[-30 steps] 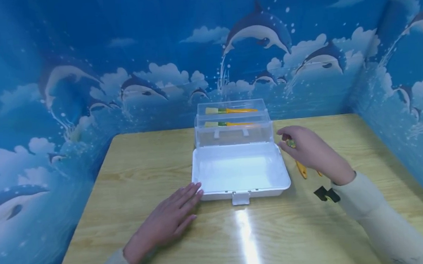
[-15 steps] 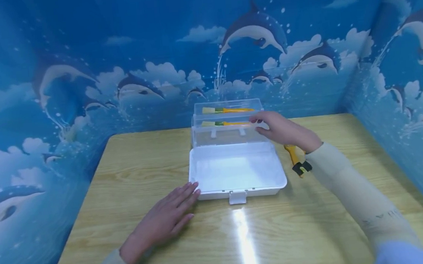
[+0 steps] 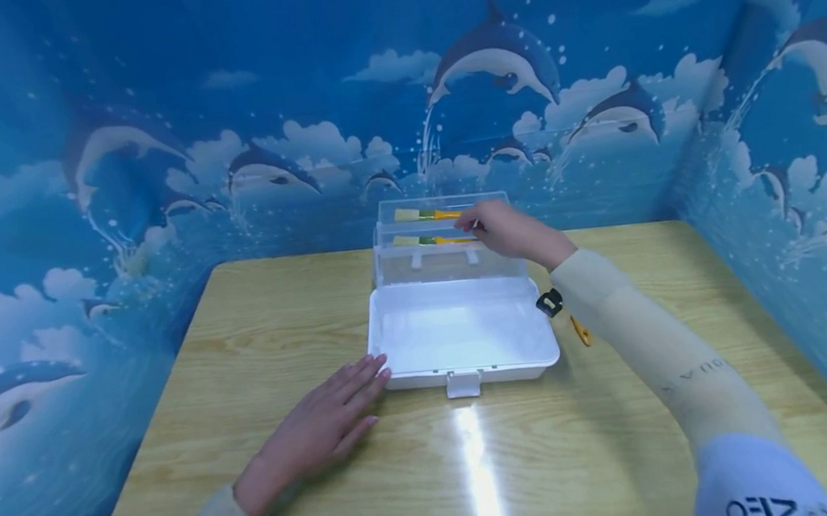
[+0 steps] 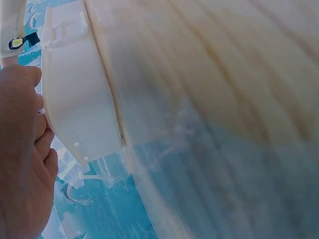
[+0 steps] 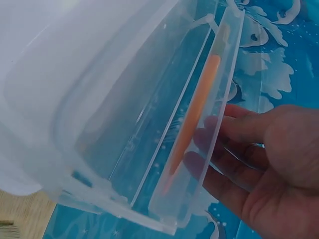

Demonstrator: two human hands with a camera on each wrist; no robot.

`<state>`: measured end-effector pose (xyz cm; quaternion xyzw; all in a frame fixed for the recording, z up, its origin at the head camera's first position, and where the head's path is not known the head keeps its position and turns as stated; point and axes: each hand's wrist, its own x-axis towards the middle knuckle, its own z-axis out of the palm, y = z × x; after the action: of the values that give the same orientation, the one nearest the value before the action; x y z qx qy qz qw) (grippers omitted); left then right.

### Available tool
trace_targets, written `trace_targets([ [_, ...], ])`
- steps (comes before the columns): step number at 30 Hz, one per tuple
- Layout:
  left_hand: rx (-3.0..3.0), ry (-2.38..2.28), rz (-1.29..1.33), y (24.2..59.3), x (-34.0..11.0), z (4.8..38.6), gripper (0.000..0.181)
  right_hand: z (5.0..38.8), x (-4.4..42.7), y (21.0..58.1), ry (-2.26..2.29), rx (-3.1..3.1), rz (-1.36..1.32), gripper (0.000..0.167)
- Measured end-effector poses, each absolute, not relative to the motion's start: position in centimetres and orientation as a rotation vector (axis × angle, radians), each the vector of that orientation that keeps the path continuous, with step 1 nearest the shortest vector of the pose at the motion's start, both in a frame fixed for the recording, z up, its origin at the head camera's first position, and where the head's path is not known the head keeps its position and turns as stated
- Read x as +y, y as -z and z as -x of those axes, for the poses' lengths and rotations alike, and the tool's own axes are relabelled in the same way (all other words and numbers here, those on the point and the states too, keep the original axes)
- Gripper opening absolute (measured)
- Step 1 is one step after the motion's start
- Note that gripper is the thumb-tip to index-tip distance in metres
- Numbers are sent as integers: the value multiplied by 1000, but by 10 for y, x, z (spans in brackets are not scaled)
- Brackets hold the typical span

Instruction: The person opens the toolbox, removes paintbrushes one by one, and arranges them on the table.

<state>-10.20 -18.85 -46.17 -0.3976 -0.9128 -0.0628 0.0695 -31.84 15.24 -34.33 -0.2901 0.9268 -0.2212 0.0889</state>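
Box [image 3: 390, 379] on the table [image 3: 281, 333], white base flat, long side facing the person, clear plastic raised behind it. Two brushes up there: one in the upper tray [image 5: 165, 208], call it upper brush [image 3: 427, 215]; lower brush [image 3: 430, 240] one level down.

Handling, judged by eye: box light, thin hard plastic, smooth, likely to skid if pushed. Trays stiff but flexing at the walls; hinges probably the weak point. Best hold: tray by its end or rim, base pinned at a corner. Brushes light, handles rigid and slick, bristles soft; take by the handle.

Right hand [image 3: 509, 230]: at the upper tray's right part, fingers [image 5: 224, 184] bent and slightly spread, partly seen through the clear wall. Contact with the tray likely; whether it grips tray or brush, cannot tell.

Left hand [image 3: 317, 423]: low over the table, fingers extended, tips at the base's near left corner. Holds nothing.

Orange handle [image 3: 581, 331] lies right of box, partly behind the sleeve [image 3: 654, 344].
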Motion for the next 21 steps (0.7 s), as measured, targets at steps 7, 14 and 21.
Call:
trace_targets([
  [7,-2773,194,1192,459,-188,101,64,328,146,343,603,2706,880,32],
  [14,-2765,179,1194,457,-187,101,63,337,141,337,560,2690,810,27],
  [21,-2755,188,1190,460,-187,100,64,339,138,339,519,2692,813,22],
])
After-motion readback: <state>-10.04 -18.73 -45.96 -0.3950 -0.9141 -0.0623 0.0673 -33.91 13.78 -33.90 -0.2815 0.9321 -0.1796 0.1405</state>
